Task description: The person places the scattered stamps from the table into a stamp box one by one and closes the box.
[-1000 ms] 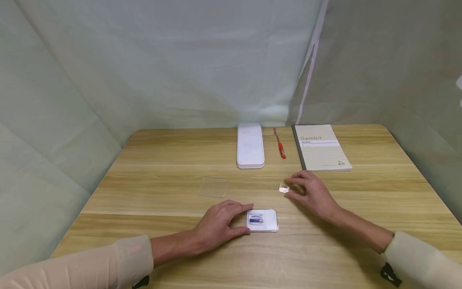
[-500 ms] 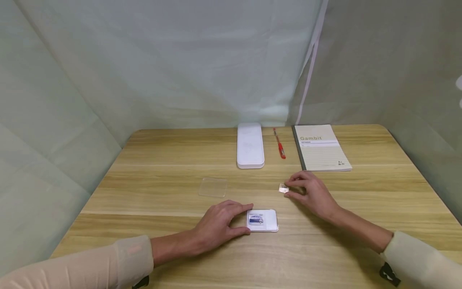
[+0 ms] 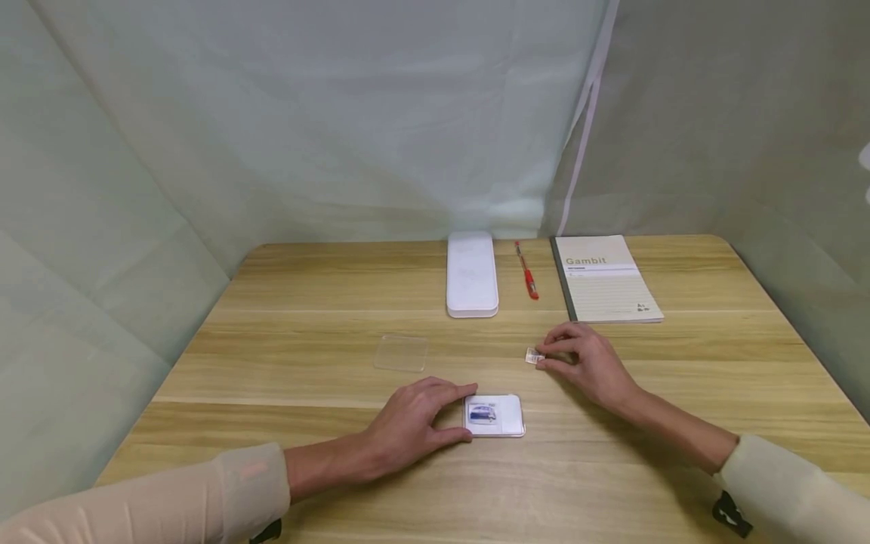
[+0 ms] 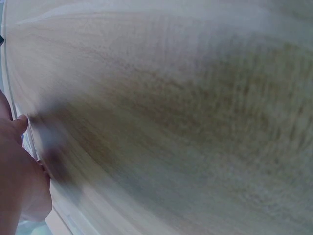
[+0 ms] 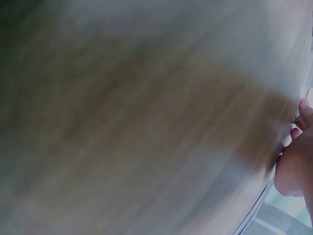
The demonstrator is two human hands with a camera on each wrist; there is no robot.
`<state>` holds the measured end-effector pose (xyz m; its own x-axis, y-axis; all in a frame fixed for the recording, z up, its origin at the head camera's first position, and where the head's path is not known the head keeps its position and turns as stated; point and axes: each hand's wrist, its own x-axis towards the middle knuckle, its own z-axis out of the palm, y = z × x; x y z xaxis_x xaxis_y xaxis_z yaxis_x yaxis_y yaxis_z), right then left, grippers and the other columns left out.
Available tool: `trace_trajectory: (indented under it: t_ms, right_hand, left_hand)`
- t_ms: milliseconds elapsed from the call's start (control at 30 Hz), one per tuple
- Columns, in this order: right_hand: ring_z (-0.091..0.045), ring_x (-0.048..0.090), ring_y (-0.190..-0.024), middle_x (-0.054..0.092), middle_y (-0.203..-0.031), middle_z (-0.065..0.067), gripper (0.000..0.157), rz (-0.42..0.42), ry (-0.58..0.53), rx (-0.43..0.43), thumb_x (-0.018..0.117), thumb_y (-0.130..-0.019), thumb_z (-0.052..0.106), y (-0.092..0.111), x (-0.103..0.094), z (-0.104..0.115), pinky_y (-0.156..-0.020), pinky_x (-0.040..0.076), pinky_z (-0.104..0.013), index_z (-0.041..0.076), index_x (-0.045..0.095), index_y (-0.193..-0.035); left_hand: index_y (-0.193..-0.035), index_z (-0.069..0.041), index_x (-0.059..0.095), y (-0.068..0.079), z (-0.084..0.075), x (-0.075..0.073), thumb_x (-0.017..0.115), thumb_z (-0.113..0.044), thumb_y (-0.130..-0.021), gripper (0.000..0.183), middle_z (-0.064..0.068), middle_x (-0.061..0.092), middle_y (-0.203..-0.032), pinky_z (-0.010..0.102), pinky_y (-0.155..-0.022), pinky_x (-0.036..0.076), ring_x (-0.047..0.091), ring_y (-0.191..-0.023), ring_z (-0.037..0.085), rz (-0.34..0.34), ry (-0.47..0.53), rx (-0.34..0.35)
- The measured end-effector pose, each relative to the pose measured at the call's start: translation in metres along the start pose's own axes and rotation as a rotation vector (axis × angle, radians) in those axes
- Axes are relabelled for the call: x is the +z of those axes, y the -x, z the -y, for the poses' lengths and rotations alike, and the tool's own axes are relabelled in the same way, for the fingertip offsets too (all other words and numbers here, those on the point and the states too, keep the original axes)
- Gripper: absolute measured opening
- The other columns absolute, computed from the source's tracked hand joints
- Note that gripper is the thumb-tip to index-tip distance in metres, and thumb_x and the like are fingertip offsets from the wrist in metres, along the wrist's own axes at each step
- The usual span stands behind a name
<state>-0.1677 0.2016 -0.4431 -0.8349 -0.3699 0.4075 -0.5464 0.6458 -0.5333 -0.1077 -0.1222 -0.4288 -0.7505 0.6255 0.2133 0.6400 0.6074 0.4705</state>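
Observation:
On the table in the head view lies a small clear rectangular case, its inside white with a blue and purple printed picture like a stamp at the left. My left hand holds it by its left side, index finger at the far corner and thumb at the near one. Up and to the right, my right hand pinches a small clear square piece with faint dark marks by its right edge, thumb nearest me. Both wrist views catch only part of each hand, the left hand and the right hand, at the frame's edge.
A clear flat lid-like plate lies left of centre. Toward the back of the wooden table are a long white box, a red pen and a notebook. Fabric walls stand behind and at both sides.
Glare on the small clear piece in my right hand has faded, so its dark marks show a little more. Both hands stay nearly where they were.

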Motion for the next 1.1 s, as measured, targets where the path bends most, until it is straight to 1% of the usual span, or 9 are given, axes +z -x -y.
trace_trajectory:
  t_ms: [167,367,567,733,967,1100]
  right_hand:
    - [-0.022,0.064,-0.096,0.073,-0.1,0.0,0.022,-0.005,-0.013,0.001,0.092,-0.081,0.005,0.0001,0.0005,-0.0001,-0.08,0.054,-0.037,0.006,0.086,-0.102]
    - [-0.021,0.065,-0.095,0.074,-0.099,0.001,0.02,-0.008,-0.022,0.011,0.092,-0.081,0.005,-0.0001,0.0002,-0.0011,-0.081,0.054,-0.037,0.008,0.087,-0.1]
    - [-0.021,0.065,-0.094,0.075,-0.097,0.002,0.018,-0.019,-0.023,0.0,0.092,-0.081,0.005,-0.001,0.0001,-0.0024,-0.081,0.053,-0.035,0.01,0.087,-0.098]
    - [-0.02,0.067,-0.093,0.075,-0.096,0.003,0.018,-0.027,-0.018,-0.014,0.092,-0.08,0.004,-0.0017,-0.0016,-0.0017,-0.081,0.054,-0.037,0.011,0.087,-0.096]
    - [-0.02,0.068,-0.094,0.075,-0.098,0.002,0.017,-0.002,-0.029,0.024,0.092,-0.082,0.007,-0.0009,-0.0036,-0.0002,-0.084,0.056,-0.041,0.012,0.087,-0.097]
    - [-0.019,0.068,-0.094,0.075,-0.098,0.003,0.018,0.004,-0.044,0.034,0.092,-0.082,0.006,0.0002,-0.0037,0.0014,-0.084,0.058,-0.039,0.012,0.087,-0.097]
  left_hand:
    - [-0.143,-0.013,0.068,0.0003,-0.0003,0.0,0.088,-0.037,-0.088,0.063,0.0,0.075,-0.129,0.039,-0.101,0.056,0.067,-0.118,0.014,0.002,-0.006,-0.003]
    - [-0.143,-0.013,0.068,0.0,-0.0004,0.0002,0.089,-0.037,-0.088,0.063,0.0,0.075,-0.129,0.039,-0.101,0.056,0.067,-0.118,0.014,0.002,-0.005,-0.004]
    - [-0.142,-0.012,0.069,-0.0004,0.0002,0.0004,0.089,-0.036,-0.087,0.063,0.0,0.075,-0.127,0.039,-0.099,0.056,0.068,-0.116,0.014,-0.009,-0.012,0.011]
    - [-0.142,-0.012,0.069,-0.0008,0.0003,0.0002,0.089,-0.036,-0.088,0.062,0.001,0.075,-0.127,0.039,-0.099,0.056,0.068,-0.116,0.015,-0.007,-0.015,0.009]
    - [-0.142,-0.014,0.069,0.0,-0.0009,-0.0008,0.089,-0.037,-0.088,0.062,0.0,0.075,-0.128,0.039,-0.101,0.056,0.067,-0.117,0.015,0.01,-0.007,-0.008]
    - [-0.142,-0.013,0.069,-0.0003,-0.0016,-0.0008,0.089,-0.037,-0.088,0.062,0.0,0.075,-0.128,0.039,-0.101,0.055,0.067,-0.117,0.014,0.007,-0.008,-0.007]
